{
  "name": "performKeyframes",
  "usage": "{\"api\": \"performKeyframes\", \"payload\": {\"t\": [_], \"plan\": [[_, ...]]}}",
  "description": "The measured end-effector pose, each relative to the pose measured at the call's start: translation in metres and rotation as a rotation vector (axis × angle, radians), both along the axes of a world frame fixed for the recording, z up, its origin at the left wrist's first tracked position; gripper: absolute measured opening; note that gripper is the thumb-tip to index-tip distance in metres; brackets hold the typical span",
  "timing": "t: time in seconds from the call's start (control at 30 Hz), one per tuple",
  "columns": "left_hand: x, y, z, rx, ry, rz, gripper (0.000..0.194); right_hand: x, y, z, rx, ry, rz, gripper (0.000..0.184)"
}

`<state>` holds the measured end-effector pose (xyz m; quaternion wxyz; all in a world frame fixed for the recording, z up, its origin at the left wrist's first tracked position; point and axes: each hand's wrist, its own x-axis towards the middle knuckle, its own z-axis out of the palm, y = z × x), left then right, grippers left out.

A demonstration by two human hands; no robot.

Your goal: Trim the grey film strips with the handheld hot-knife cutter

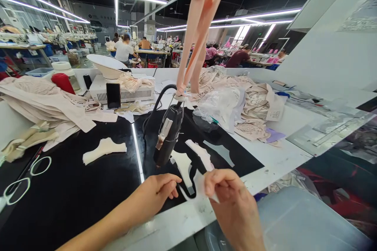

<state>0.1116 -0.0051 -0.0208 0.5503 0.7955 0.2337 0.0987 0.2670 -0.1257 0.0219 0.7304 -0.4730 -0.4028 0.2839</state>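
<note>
My right hand (232,200) pinches a thin white curved cut piece (200,186) between thumb and fingers above the table's front edge. The piece curves left toward my left hand (165,190), whose fingers are curled together; whether they grip its end I cannot make out. Just beyond both hands hangs a black corded hand tool (169,137), tilted, on knotted peach fabric bands (194,39). Under and beside it on the black mat lie a cream cut piece (183,166), a pinkish-white piece (200,153) and a grey translucent piece (220,152).
Another cream piece (104,150) lies left on the black mat (73,188), with white-handled scissors (17,190) farther left. Beige fabric (53,102) is heaped at left, lace pieces (256,102) at right. A phone (113,95) leans on a white box (132,93). People sit at machines behind.
</note>
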Motion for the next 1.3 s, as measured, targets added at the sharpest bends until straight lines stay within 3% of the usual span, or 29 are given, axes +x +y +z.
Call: {"api": "performKeyframes", "payload": {"t": [0.1, 0.17, 0.23, 0.37, 0.7, 1.03, 1.3], "plan": [[-0.018, 0.007, 0.005, -0.431, -0.08, 0.039, 0.05, -0.021, 0.004, -0.014, -0.029, 0.079, 0.145, 0.041], [-0.03, 0.01, 0.009, -0.609, -0.129, 0.058, 0.052, -0.035, 0.007, -0.022, -0.072, 0.135, 0.219, 0.042], [-0.04, 0.012, 0.013, -0.68, -0.158, 0.087, 0.044, -0.045, 0.011, -0.027, -0.127, 0.188, 0.26, 0.043], [-0.059, 0.018, 0.016, -0.601, -0.118, 0.165, 0.031, -0.058, 0.016, -0.028, -0.257, 0.149, 0.255, 0.04], [-0.102, 0.034, 0.022, -0.55, -0.005, 0.316, 0.031, -0.064, 0.03, -0.029, -0.607, 0.018, 0.251, 0.036], [-0.119, 0.04, 0.024, -0.527, 0.07, 0.403, 0.026, -0.079, 0.042, -0.033, -0.576, 0.088, 0.286, 0.027], [-0.124, 0.047, 0.016, -0.51, 0.044, 0.431, 0.021, -0.091, 0.048, -0.032, -0.5, -0.063, 0.279, 0.013]]}}
